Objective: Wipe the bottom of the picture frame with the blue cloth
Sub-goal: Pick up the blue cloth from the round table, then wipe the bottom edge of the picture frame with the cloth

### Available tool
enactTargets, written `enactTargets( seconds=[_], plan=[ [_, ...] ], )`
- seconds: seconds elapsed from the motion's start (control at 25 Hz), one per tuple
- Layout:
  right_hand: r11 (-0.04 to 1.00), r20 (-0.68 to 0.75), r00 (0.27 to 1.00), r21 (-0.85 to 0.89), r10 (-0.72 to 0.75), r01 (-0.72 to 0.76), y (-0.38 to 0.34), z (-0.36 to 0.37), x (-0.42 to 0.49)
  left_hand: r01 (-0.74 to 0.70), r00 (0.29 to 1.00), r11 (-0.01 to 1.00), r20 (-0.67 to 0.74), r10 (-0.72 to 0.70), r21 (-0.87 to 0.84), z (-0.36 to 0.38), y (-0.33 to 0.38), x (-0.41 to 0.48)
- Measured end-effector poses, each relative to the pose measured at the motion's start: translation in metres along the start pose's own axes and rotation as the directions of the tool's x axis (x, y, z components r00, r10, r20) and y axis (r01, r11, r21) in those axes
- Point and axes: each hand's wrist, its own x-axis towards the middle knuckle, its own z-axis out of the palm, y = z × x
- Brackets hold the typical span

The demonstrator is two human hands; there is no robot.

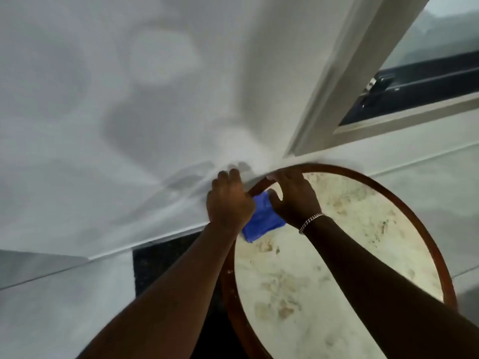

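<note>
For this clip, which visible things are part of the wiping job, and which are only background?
Part of the job:
- round picture frame, brown rim
- blue cloth, lying on the frame between the hands
- left hand, at the rim
- right hand, on the rim beside the cloth

Background:
- white wall
- window
- bracelet on the right wrist

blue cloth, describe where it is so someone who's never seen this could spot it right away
Find the big round frame with a reddish-brown rim and mottled cream face, lower right by the white wall. At its upper left edge the left hand and right hand meet. The blue cloth lies bunched between them, the only vivid blue thing here.
</note>
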Motion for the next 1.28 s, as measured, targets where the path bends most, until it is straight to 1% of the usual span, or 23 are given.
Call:
enactTargets(
  seconds=[0.04, 0.08, 0.16, 0.2, 0.24, 0.32, 0.4, 0.48, 0.56, 0.68, 0.76, 0.88, 0.92, 1.0, 1.04, 1.12, 1.2, 1.28],
  plan=[
    [0.996, 0.07, 0.995, -0.061, 0.075, -0.071, 0.012, 0.02, -0.002, 0.129, 0.986, 0.992, 0.106, -0.13, 0.01, 0.023, -0.009, 0.001],
    [0.984, 0.11, 0.981, -0.1, 0.16, -0.149, 0.023, 0.038, -0.003, 0.23, 0.957, 0.973, 0.182, -0.225, -0.002, 0.046, -0.017, 0.002],
    [0.957, 0.209, 0.935, -0.117, 0.286, -0.267, 0.035, 0.065, -0.011, 0.324, 0.904, 0.945, 0.303, -0.3, -0.033, 0.077, -0.034, -0.003],
    [0.952, 0.226, 0.925, -0.079, 0.305, -0.295, 0.04, 0.078, -0.013, 0.338, 0.904, 0.938, 0.303, -0.3, -0.079, 0.09, -0.036, -0.005],
    [0.945, 0.233, 0.918, -0.031, 0.322, -0.324, 0.043, 0.085, -0.014, 0.323, 0.921, 0.937, 0.273, -0.28, -0.131, 0.097, -0.035, -0.005],
    [0.929, 0.202, 0.917, 0.069, 0.345, -0.365, 0.043, 0.092, -0.011, 0.326, 0.94, 0.908, 0.188, -0.283, -0.262, 0.101, -0.03, -0.002],
    [0.908, 0.159, 0.917, 0.156, 0.366, -0.39, 0.036, 0.087, -0.013, 0.368, 0.93, 0.839, 0.172, -0.325, -0.402, 0.093, -0.025, -0.001],
    [0.902, 0.093, 0.93, 0.227, 0.355, -0.367, 0.022, 0.073, -0.013, 0.349, 0.936, 0.815, 0.124, -0.33, -0.463, 0.073, -0.019, -0.002],
    [0.903, 0.013, 0.947, 0.295, 0.322, -0.312, 0.002, 0.052, -0.009, 0.283, 0.95, 0.816, 0.027, -0.312, -0.505, 0.042, -0.013, 0.0],
    [0.907, -0.178, 0.954, 0.392, 0.24, -0.155, -0.043, 0.001, 0.0, 0.118, 0.961, 0.817, -0.142, -0.237, -0.564, -0.026, -0.005, 0.003],
    [0.911, -0.311, 0.934, 0.411, 0.177, -0.036, -0.075, -0.031, 0.006, 0.015, 0.952, 0.819, -0.243, -0.187, -0.574, -0.072, 0.0, 0.002],
    [0.898, -0.444, 0.888, 0.43, 0.122, 0.092, -0.127, -0.087, 0.008, -0.16, 0.909, 0.808, -0.404, -0.104, -0.568, -0.146, 0.012, -0.01],
    [0.895, -0.504, 0.859, 0.418, 0.084, 0.157, -0.148, -0.112, 0.011, -0.224, 0.878, 0.799, -0.471, -0.083, -0.558, -0.179, 0.019, -0.014],
    [0.885, -0.599, 0.801, 0.379, 0.013, 0.27, -0.176, -0.149, 0.019, -0.319, 0.825, 0.782, -0.563, -0.05, -0.536, -0.226, 0.033, -0.016],
    [0.874, -0.654, 0.756, 0.349, -0.032, 0.339, -0.194, -0.174, 0.024, -0.378, 0.787, 0.768, -0.617, -0.029, -0.517, -0.256, 0.04, -0.017],
    [0.85, -0.744, 0.66, 0.275, -0.108, 0.45, -0.225, -0.22, 0.038, -0.469, 0.709, 0.755, -0.705, 0.011, -0.459, -0.314, 0.055, -0.019],
    [0.814, -0.818, 0.551, 0.204, -0.164, 0.544, -0.262, -0.266, 0.051, -0.568, 0.606, 0.737, -0.793, 0.071, -0.368, -0.375, 0.069, -0.021],
    [0.778, -0.878, 0.436, 0.129, -0.198, 0.614, -0.294, -0.309, 0.061, -0.639, 0.509, 0.718, -0.851, 0.126, -0.276, -0.432, 0.084, -0.024]
  ],
)
